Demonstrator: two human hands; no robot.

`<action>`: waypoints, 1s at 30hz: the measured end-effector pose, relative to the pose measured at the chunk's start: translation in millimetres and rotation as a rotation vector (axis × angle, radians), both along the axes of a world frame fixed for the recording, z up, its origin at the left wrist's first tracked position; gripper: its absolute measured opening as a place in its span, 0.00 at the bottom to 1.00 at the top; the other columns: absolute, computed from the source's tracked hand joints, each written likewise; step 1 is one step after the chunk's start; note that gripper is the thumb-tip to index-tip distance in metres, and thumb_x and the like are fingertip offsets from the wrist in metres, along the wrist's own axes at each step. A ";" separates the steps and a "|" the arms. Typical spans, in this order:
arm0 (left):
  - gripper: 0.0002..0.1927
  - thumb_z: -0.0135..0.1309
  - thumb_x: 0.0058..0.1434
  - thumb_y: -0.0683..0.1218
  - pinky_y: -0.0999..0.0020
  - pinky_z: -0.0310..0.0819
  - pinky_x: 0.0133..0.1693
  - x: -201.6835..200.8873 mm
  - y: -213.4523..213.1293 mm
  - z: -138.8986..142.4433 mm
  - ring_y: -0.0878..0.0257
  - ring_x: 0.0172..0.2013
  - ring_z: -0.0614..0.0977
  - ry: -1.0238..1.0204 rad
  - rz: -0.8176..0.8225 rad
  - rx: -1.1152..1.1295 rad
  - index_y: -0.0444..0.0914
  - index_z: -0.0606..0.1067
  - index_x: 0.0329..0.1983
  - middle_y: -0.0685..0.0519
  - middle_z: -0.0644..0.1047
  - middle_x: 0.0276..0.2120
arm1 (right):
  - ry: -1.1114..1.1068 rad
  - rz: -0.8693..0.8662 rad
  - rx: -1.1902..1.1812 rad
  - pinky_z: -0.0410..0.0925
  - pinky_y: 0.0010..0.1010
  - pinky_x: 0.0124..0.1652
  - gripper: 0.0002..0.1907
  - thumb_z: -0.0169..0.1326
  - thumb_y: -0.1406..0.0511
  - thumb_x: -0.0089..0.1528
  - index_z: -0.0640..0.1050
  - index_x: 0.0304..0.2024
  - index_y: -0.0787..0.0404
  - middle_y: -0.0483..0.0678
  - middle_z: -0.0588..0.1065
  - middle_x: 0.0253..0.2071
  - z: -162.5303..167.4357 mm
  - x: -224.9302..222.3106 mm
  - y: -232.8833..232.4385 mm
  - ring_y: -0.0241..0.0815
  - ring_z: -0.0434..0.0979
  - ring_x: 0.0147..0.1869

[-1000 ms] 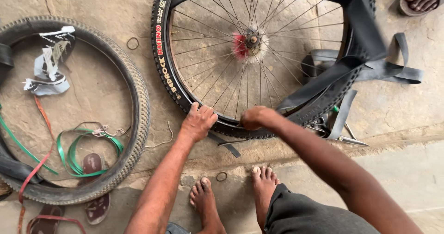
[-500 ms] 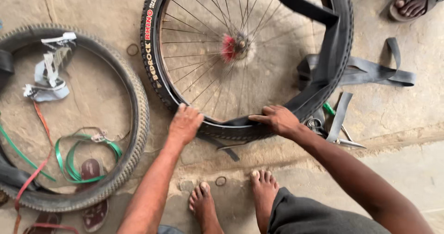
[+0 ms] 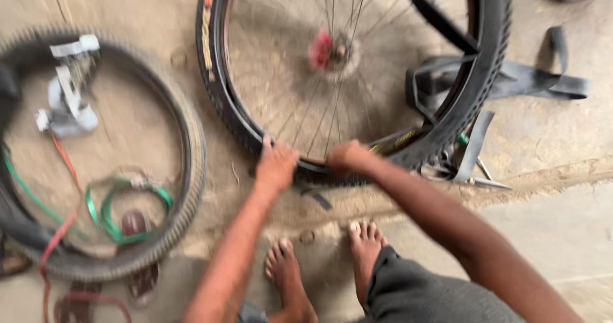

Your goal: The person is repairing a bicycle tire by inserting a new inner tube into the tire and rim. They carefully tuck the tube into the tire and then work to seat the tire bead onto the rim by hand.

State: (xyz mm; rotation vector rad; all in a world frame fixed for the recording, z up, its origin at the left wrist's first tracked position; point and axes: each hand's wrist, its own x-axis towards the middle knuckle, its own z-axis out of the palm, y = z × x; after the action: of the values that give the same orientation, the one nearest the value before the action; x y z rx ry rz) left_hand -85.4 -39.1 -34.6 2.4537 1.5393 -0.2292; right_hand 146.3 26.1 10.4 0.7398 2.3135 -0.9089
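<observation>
Red-and-white lettered label [image 3: 207, 16] curves along the tyre sidewall [image 3: 214, 87] (blurred).

Bare floor [image 3: 549, 138] beyond loose rubber strips [image 3: 530, 83]

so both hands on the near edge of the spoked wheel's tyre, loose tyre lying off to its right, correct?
Not quite. In the head view the left hand and right hand do press the spoked wheel's tyre at its near edge, but the loose tyre lies to its left, not its right.

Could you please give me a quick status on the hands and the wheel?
Left hand and right hand both gripping the tyre at the near edge of the wheel. Inner tube hanging loose at right. Nothing between the hands.
</observation>
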 end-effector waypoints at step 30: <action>0.13 0.53 0.56 0.44 0.49 0.67 0.52 77.0 -6.4 27.5 0.48 0.48 0.80 -0.156 -0.003 -0.345 0.37 0.77 0.43 0.43 0.79 0.43 | -0.073 -0.349 -0.015 0.71 0.53 0.47 0.27 0.46 0.42 0.66 0.81 0.40 0.55 0.58 0.80 0.35 5.4 40.5 18.5 0.60 0.80 0.44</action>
State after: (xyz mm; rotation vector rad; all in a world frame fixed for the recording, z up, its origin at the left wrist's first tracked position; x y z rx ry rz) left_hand -8.4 -45.5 -7.1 2.1507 1.3078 -0.2711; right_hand 186.8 44.5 15.8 1.1749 2.1481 -1.0270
